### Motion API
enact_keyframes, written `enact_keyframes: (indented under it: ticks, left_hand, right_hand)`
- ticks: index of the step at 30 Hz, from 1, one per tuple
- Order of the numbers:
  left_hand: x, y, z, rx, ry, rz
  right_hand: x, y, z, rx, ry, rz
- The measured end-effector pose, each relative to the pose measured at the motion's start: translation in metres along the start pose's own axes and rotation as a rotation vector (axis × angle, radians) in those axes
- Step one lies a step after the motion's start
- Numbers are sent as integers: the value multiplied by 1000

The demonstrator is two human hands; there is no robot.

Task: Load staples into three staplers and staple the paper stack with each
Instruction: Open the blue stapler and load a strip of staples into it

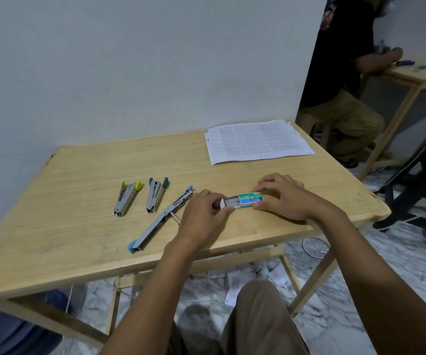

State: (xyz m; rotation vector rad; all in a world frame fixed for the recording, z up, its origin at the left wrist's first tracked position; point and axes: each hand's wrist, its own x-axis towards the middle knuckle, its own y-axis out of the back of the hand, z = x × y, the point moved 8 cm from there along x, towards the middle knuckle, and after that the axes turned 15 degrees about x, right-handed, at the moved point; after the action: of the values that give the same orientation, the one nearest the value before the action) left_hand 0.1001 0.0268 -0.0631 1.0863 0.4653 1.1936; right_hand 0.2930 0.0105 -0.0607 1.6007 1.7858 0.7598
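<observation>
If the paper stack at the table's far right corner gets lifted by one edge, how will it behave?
The paper stack would likely droop, since the sheets look thin. Its edges sit uneven, so it seems unbound; sheets may fan or slide apart. Probably light.

Wood tbl point(78, 175), yellow stapler point(126, 199), teal stapler point(154, 196), blue stapler point(160, 220), staple box point(250, 198), paper stack point(258, 142)

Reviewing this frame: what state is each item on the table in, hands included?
Yellow stapler: folded, not opened.
Teal stapler: folded, not opened.
Blue stapler: swung open flat.
Staple box: tray slid partway out.
Paper stack: lying flat, untouched.
Left hand: pinches the tray end.
Right hand: grips the staple box.
</observation>
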Motion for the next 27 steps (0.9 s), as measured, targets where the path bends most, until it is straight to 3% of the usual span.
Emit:
enact_keyframes:
  ticks: [6,9,15,20,27]
  left_hand:
    - [-1,1,0,4,-5,-7]
    - [-2,1,1,14,-21,-11]
    - [-1,1,2,29,-33,-32]
    - [0,0,1,20,-32,-50]
    - [1,0,0,17,-34,-52]
  right_hand:
    - [2,8,-34,37,161,176]
    - [8,-9,-55,-95,229,93]
    - [22,-17,-67,-256,161,-98]
    - [27,-23,-85,-421,211,-255]
    - [31,-20,-87,-361,313,-257]
